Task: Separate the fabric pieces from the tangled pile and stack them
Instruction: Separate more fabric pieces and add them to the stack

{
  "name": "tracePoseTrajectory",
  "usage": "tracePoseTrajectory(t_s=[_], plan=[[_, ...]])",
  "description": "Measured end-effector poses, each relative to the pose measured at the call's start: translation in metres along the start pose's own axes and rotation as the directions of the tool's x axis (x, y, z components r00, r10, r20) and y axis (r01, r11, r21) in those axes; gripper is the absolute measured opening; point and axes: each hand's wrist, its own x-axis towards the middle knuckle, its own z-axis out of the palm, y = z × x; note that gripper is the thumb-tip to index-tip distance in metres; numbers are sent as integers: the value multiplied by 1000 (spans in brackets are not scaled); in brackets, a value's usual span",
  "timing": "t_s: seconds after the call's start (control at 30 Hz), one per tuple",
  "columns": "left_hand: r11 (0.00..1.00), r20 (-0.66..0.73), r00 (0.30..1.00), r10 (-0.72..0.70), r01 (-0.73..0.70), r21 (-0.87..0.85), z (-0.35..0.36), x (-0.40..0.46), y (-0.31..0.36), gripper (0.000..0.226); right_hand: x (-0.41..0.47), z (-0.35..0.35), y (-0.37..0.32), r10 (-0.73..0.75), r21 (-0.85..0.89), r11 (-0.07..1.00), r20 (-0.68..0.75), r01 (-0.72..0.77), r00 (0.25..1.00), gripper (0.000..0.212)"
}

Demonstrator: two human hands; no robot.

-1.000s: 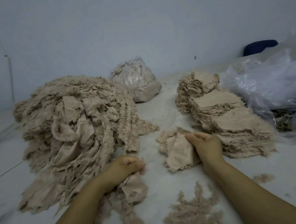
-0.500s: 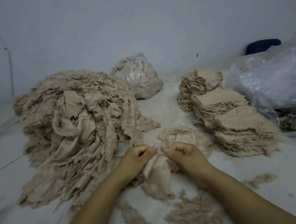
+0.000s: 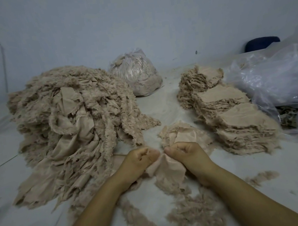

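Note:
A large tangled pile of beige frayed fabric (image 3: pixel 72 125) lies at the left on the pale floor. Neat stacks of separated pieces (image 3: pixel 238 116) run along the right. A small loose stack (image 3: pixel 182 133) sits just beyond my hands. My left hand (image 3: pixel 138 162) and my right hand (image 3: pixel 187 154) are side by side at the centre, fingers curled. Both pinch the top edge of one beige fabric piece (image 3: pixel 168 172), which hangs down between them.
A tied clear bag of scraps (image 3: pixel 136 77) stands at the back by the wall. Crumpled clear plastic sheeting (image 3: pixel 283 78) covers the right side, with a dark blue object (image 3: pixel 262 43) behind it. Frayed thread clumps (image 3: pixel 194 209) litter the floor near my forearms.
My right hand left the small stack and my left hand brought a piece over from the pile's edge. Both hands now hold that piece together at the centre.

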Motion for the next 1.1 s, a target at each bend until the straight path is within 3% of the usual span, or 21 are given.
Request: tracePoseTrajectory(t_s=[0.2,0.33,0.4,0.5,0.6,0.67,0.73,0.77,0.8,0.87,0.97,1.03,1.1], plan=[[979,-164,975,-148,121,-166,-8,4,-9,25,-1,-1,-2,44,54,998,-79,-40,996,26],[961,-298,931,-210,140,-239,-27,2,-12,33,0,-16,-6,120,185,979,-162,-89,979,33],[968,-241,950,-197,149,-202,-26,-3,-8,33,-1,-15,-8,114,227,970,-124,-84,986,33],[957,2,977,-215,211,-198,-8,-6,5,51,-1,-3,-9,52,264,964,-83,-28,995,25],[911,173,937,-303,338,-236,7,-4,20,52,-3,3,-9,-58,204,976,-91,76,994,27],[859,194,925,-328,377,-346,13,0,29,61,-4,3,-10,-74,224,970,-76,90,994,27],[852,142,936,-324,353,-387,14,6,32,100,-5,2,-11,-40,272,961,-35,48,999,26],[872,107,950,-294,312,-377,13,7,33,108,-5,1,-11,-34,282,959,-14,37,999,26],[893,89,961,-260,275,-357,12,10,34,104,-5,1,-11,-33,284,958,7,30,999,26],[935,92,975,-204,222,-275,15,11,38,77,-6,1,-10,-33,291,956,21,26,999,25],[973,50,982,-185,190,-132,27,12,41,10,-1,-1,-5,-2,261,964,-168,47,986,22],[973,-63,979,-196,186,-136,29,14,44,9,3,-6,-1,24,195,980,-330,43,944,26],[950,-180,953,-242,195,-245,25,17,46,17,4,-11,1,55,198,980,-342,15,938,34]])
